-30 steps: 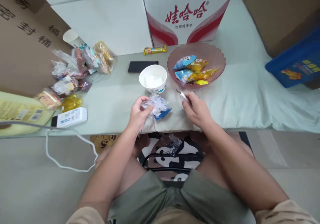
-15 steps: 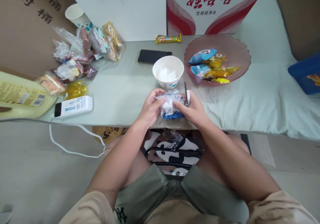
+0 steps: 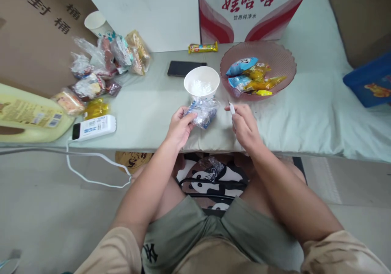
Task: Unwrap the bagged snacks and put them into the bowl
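My left hand pinches a crinkled clear-and-blue plastic packet just in front of the paper bowl. Whether the packet still holds anything inside I cannot tell. White and clear bits lie in the bowl. Closed around the white handle of a small knife is my right hand, apart from the packet and to its right; the thin dark blade points up and away. Beyond that hand stands a pink ribbed glass bowl with blue and yellow snack packs in it.
Behind the paper bowl lie a black phone and a yellow wrapped stick. Wrapped snacks, a paper cup, a white corded device and a yellow jug crowd the left. Boxes line the back.
My right hand has come off the packet and moved right with the knife. My left hand keeps hold of the packet, now higher and nearer the paper bowl. The view has shifted slightly.
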Available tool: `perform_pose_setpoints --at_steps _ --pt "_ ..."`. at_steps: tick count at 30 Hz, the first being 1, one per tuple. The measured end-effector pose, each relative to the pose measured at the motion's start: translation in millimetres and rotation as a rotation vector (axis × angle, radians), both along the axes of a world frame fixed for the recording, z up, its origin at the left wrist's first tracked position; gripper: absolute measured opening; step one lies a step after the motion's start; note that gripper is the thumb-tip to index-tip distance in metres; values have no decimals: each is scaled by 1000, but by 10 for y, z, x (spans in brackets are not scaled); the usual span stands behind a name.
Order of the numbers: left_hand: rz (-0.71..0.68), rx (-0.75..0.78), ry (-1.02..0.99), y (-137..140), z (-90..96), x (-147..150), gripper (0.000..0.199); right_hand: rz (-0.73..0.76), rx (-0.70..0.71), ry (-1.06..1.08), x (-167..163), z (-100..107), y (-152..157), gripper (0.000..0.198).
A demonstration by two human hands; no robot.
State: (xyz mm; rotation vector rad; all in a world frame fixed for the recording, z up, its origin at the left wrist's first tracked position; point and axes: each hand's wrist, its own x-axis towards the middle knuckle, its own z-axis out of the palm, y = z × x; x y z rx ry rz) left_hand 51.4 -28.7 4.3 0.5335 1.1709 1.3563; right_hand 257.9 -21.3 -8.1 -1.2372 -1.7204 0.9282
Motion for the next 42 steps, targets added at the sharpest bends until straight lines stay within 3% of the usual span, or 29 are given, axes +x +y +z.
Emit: perform_pose_setpoints --at_steps 6,9,13,19,24,28,33,36,38,42 --pt "-83 27 80 -20 -9 32 39 140 -108 141 -136 19 -27 19" --pt "-138 79 165 -59 -39 28 38 123 -86 97 -181 22 -1 18" --pt "-104 128 184 -47 -94 -44 41 111 -34 96 -182 20 19 17" --pt "-132 218 367 -13 -149 -106 32 129 29 -5 -144 -6 29 13" --pt "-39 161 181 -2 -89 -104 37 124 -24 -38 -93 -8 58 16" --pt "84 109 -21 38 -13 -233 35 79 -85 -183 6 28 107 16" --pt "43 37 -64 12 -32 -270 30 -91 -89 -489 187 17 174 11" --pt "-41 25 25 -40 -101 -171 32 -164 -6 -615 256 -19 189 16" --pt "-81 89 169 -68 -147 -122 42 -139 93 -560 260 -28 174 24" --pt "-260 336 480 -90 -158 -151 69 148 261 -224 164 18 85 49"
